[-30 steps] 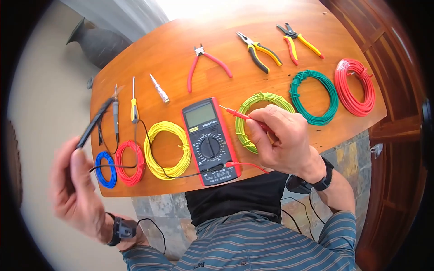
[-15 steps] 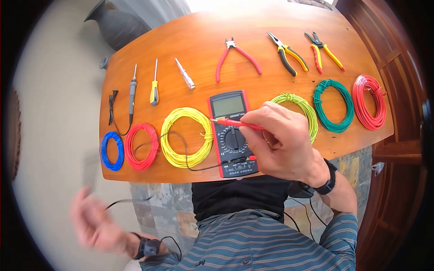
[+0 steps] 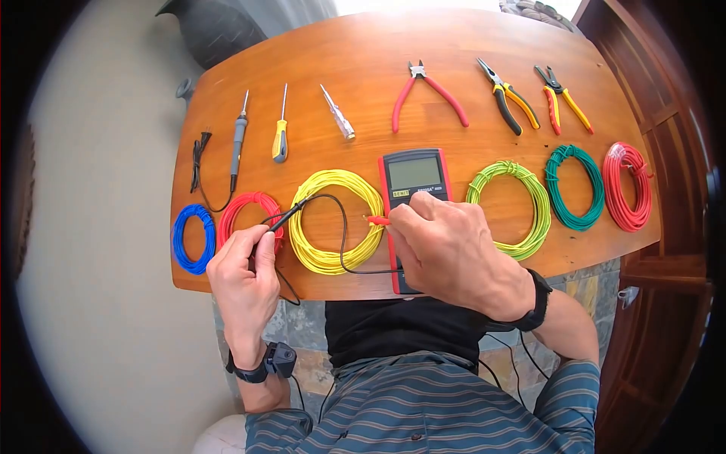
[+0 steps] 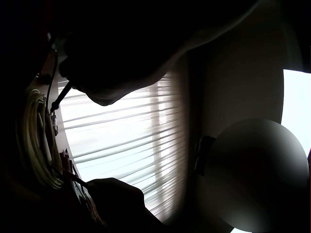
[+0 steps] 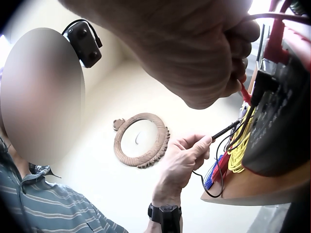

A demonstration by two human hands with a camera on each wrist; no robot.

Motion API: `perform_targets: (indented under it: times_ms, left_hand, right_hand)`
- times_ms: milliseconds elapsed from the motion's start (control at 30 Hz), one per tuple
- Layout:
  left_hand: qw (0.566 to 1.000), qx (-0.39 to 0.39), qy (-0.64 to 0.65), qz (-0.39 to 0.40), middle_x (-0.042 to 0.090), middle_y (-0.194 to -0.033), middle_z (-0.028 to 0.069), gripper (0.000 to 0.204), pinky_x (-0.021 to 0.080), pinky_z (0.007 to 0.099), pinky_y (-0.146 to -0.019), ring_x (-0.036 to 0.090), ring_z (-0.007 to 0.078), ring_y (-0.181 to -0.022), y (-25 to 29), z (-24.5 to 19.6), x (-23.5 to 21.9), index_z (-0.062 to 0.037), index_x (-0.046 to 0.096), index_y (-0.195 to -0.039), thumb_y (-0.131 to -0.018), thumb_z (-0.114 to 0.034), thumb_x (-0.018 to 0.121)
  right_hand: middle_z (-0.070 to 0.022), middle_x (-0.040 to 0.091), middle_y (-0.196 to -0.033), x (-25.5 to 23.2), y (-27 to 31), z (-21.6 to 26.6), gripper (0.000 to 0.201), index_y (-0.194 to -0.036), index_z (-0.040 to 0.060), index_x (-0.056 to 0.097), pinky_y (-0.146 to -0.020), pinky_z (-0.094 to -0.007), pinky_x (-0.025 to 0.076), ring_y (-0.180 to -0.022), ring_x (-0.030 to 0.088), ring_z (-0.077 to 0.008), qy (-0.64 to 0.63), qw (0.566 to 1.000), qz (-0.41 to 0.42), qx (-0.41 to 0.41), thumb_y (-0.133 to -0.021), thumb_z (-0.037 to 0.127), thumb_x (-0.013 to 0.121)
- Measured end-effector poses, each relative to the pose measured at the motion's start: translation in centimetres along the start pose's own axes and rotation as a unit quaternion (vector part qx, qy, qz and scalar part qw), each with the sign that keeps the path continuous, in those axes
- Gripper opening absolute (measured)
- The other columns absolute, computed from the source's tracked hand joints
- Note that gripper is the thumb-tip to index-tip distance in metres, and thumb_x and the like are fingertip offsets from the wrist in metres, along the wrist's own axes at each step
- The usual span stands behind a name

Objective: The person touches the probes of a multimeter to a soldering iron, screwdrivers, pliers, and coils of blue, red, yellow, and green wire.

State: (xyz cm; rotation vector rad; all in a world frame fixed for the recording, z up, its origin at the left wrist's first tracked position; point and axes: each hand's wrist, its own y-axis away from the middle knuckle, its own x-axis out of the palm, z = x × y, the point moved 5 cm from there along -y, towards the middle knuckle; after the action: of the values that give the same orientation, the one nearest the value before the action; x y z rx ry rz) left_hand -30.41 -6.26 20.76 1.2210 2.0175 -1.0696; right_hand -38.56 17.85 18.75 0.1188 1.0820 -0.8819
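Over the front left of the table, my left hand (image 3: 246, 276) pinches a black multimeter probe (image 3: 290, 214), its tip pointing up and right across the yellow wire coil (image 3: 325, 265). My right hand (image 3: 461, 253) grips a red probe (image 3: 376, 220) between thumb and fingers, the tip aimed left at that coil's right side. Beneath the right hand lies the red-and-black multimeter (image 3: 414, 168); its dial and lower part are hidden. A black lead (image 3: 345, 234) loops from the meter to the black probe. In the right wrist view both probes point towards each other; the left wrist view is dark.
A red coil (image 3: 227, 219) and a blue coil (image 3: 181, 246) lie left of the yellow one. Behind are a soldering iron (image 3: 239, 140), a screwdriver (image 3: 280, 140), red-handled cutters (image 3: 401, 106) and long-nose pliers (image 3: 505, 106). Yellow-green (image 3: 538, 219) and green (image 3: 556, 200) coils lie right.
My left hand swung down off the table's left side, then came right over the coils with the black probe. My right hand moved left across the multimeter with the red probe.
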Motion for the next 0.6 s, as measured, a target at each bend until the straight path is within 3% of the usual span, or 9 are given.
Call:
perform_targets:
  times_ms: [267, 600]
  left_hand:
    - [1.000, -0.016, 0.003, 0.013, 0.070, -0.082, 0.0123, 0.008, 0.046, 0.0319, -0.059, 0.062, 0.0195, -0.066, 0.34, 0.60, 0.14, 0.0049, 0.074, -0.103, -0.098, -0.002, 0.073]
    - [1.000, -0.010, -0.007, -0.003, 0.069, -0.081, 0.0125, 0.008, 0.046, 0.0334, -0.058, 0.061, 0.0206, -0.065, 0.23, 0.56, 0.13, 0.0048, 0.073, -0.103, -0.098, -0.002, 0.073]
  right_hand:
    - [-0.0139, 0.063, -0.082, -0.11, -0.22, 0.49, 0.016, -0.091, 0.0008, 0.063, -0.055, -0.0444, 0.054, -0.066, 0.070, -0.0339, 0.009, 1.000, -0.019, -0.001, -0.083, 0.006, 0.075]
    - [-0.0142, 0.063, -0.082, -0.05, -0.25, 0.61, 0.016, -0.092, 0.0006, 0.063, -0.055, -0.0439, 0.054, -0.067, 0.069, -0.0340, 0.005, 1.000, -0.017, -0.005, -0.081, 0.004, 0.074]
